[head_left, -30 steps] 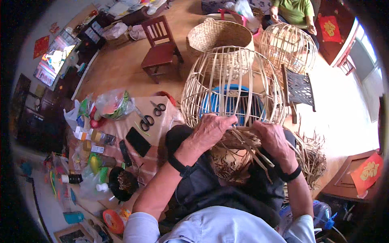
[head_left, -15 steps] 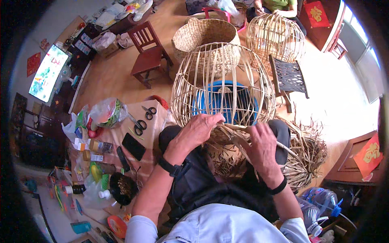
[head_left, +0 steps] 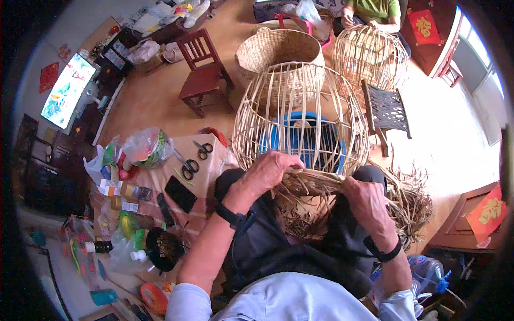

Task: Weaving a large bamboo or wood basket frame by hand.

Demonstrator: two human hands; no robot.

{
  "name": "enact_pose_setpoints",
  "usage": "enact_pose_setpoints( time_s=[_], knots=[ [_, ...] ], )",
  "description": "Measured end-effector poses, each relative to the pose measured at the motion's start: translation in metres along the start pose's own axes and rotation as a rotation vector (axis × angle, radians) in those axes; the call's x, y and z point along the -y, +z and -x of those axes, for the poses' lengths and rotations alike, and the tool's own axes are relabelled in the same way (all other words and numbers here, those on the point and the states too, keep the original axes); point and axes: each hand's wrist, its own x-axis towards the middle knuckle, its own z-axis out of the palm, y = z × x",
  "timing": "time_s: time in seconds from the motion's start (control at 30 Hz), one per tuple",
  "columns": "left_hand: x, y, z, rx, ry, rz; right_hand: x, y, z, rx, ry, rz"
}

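Note:
A band of dried straw-like strips [head_left: 321,176] stretches between my hands at the near edge of an open basket frame [head_left: 354,125] made of pale thin slats. My left hand [head_left: 274,167], fingers closed, pinches the band's left part against the frame's edge. Its right end is gripped by my closed right hand [head_left: 367,199], just above my right knee. Through the slats shows a blue tub [head_left: 279,140]. Loose dry strips [head_left: 409,206] lie heaped to the right, and more hang below my hands between my knees.
Left of my knee, a low table [head_left: 206,179] holds scissors [head_left: 189,169], a black phone-like slab [head_left: 180,193] and bags. Ahead stand a woven basket [head_left: 251,53], a wooden chair [head_left: 205,80] and a dark stool [head_left: 386,109]. Another person works at a second basket frame [head_left: 369,59].
My right hand has moved right and slightly down, drawing the strips into a nearly level band. My left hand stays at the frame's edge. The whole view has shifted slightly.

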Motion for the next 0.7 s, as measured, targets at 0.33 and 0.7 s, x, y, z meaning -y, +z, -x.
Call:
enact_pose_setpoints(
  time_s=[0.33, 0.7],
  knots=[
    [-0.015, 0.068, 0.015, -0.305, 0.084, -0.252, -0.015, -0.024, 0.025, 0.167, 0.613, -0.955],
    [-0.026, 0.082, 0.014, -0.506, -0.082, -0.112, -0.063, 0.034, -0.004, 0.041, 0.397, -1.084]
  ],
)
